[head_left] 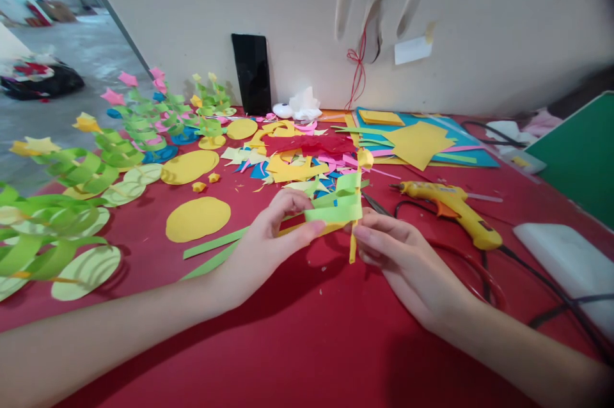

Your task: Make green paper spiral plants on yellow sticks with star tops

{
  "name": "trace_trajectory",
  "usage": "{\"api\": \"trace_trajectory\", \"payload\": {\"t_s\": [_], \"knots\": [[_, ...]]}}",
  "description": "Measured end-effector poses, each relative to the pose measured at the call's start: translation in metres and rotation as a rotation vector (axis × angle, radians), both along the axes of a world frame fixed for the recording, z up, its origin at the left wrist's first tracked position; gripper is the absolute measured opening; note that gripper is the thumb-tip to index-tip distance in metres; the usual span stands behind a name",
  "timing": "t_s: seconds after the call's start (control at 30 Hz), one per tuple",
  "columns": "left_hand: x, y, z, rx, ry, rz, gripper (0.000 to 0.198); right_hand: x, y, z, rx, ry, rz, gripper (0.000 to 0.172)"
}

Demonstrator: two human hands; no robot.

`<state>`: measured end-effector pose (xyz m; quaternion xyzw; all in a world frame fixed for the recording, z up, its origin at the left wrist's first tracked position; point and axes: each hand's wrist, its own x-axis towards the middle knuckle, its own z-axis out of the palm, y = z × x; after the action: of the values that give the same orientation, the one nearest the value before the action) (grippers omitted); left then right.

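Note:
My left hand (283, 229) pinches a looped light-green paper strip (336, 211), thumb in front and fingers behind it. The strip wraps against an upright yellow paper stick (354, 245), whose top carries a small yellow paper piece (365, 158). Fingers of my right hand (393, 245) are closed on the lower part of the stick. Flat green strips (215, 243) lie on the table beside my left wrist. Behind my right hand, dark scissors (377, 204) are partly hidden. A yellow paper disc (198, 219) lies to the left of my left hand.
Finished paper spirals with stars (81, 158) stand along the left. Coloured scraps (297, 158) pile up behind my hands. A yellow glue gun (451, 206) with a black cable lies right, near a white box (570, 267). A black phone (252, 74) leans on the wall.

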<state>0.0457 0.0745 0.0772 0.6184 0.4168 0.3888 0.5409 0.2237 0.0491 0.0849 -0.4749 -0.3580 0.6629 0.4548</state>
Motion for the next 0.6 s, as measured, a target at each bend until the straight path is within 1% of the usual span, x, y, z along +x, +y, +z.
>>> {"api": "trace_trajectory", "payload": {"t_s": [0.07,0.17,0.23,0.37,0.43,0.5,0.6], "knots": [[0.001,0.0,-0.002,-0.004,-0.02,0.034,0.015,0.0,0.0,0.0,-0.002,-0.01,0.002,0.013],[0.002,-0.001,-0.006,0.013,-0.039,0.08,0.025,0.0,0.0,-0.002,-0.01,-0.019,0.018,0.012],[0.003,-0.001,-0.007,0.018,-0.052,0.096,0.028,0.001,0.0,-0.004,0.008,-0.015,0.031,0.012],[0.001,-0.003,-0.005,0.031,-0.066,0.101,0.016,0.0,0.0,-0.005,0.073,0.016,0.082,0.011],[-0.001,-0.005,-0.002,0.06,-0.029,0.072,0.013,-0.001,0.0,-0.005,0.116,0.055,0.129,0.01],[-0.003,-0.008,0.002,0.07,0.043,-0.006,0.018,-0.002,-0.001,-0.005,0.137,0.092,0.152,0.007],[-0.003,-0.012,0.006,0.095,0.171,-0.133,0.027,-0.002,-0.001,-0.005,0.123,0.119,0.147,0.006]]}}
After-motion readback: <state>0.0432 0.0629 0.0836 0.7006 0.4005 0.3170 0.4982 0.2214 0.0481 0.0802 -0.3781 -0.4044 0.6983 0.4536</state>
